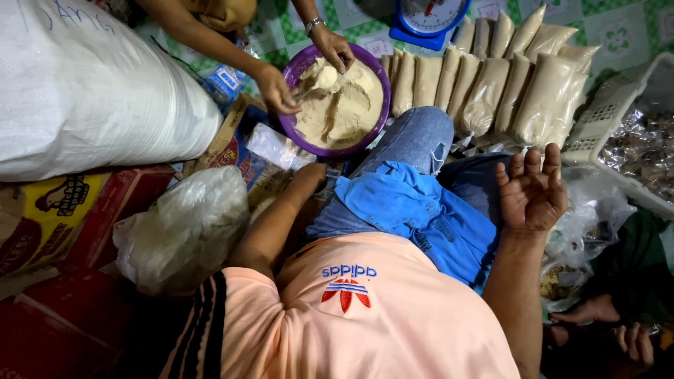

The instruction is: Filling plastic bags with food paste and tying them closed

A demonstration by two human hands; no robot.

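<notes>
**Q:** Purple bowl (295,67), where was it, which hand was nearest?

**A:** Just past the left hand (309,174), beyond where its fingertips would be. Round, so no long axis; mouth faced up, sat flat on the floor, likely so the pale powder (344,105) stayed heaped inside. Left hand was tucked down beside the jeans knee (421,137); fingers hidden, can't tell if curled or loose.

**Q:** Whose hands were in the bowl?

**A:** A co-worker's hands (277,90), not the wearer's. One sat at the near rim, the other over the powder.

**Q:** Right hand?

**A:** Right hand (530,193) lay palm up, fingers spread and released, gripping nothing. Looked idle, propped on the thigh.

**Q:** What lay off its fingertips?

**A:** Filled packets (491,91) of the same pale powder, a row just beyond the fingertips. Long axes ran away from the wearer, tops pointing toward the blue scale (425,17). They leaned overlapped on each other, probably so they stayed up and were easy to count.

**Q:** Rest?

**A:** Blue cloth (414,210) on the lap, on the thumb side of the right hand. White basket (604,119) off its little-finger side. Crumpled clear bag (182,231), cardboard cartons (49,210) and a big white sack (91,84) outside the left arm.
</notes>
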